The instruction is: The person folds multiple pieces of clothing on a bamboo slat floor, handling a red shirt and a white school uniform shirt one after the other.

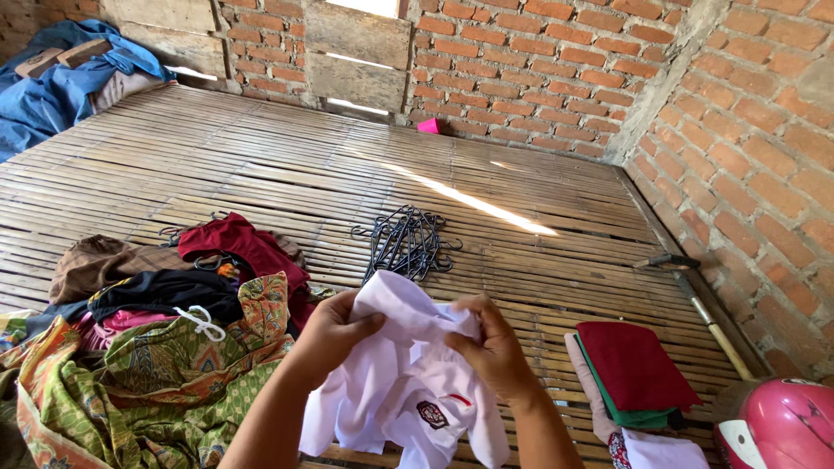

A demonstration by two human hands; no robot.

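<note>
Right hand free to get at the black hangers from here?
Probably not yet. The right hand is gripping the white shirt together with the left hand. The hangers lie just beyond on bare bamboo slats with nothing between, so the path looks open once it lets go.

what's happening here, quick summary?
A person holds a white shirt up in both hands: left hand and right hand grip it near the top, over a bamboo platform. A heap of unfolded clothes lies to the left, a bundle of black hangers just beyond the shirt, and a small folded stack to the right, next to a pink helmet.
</note>
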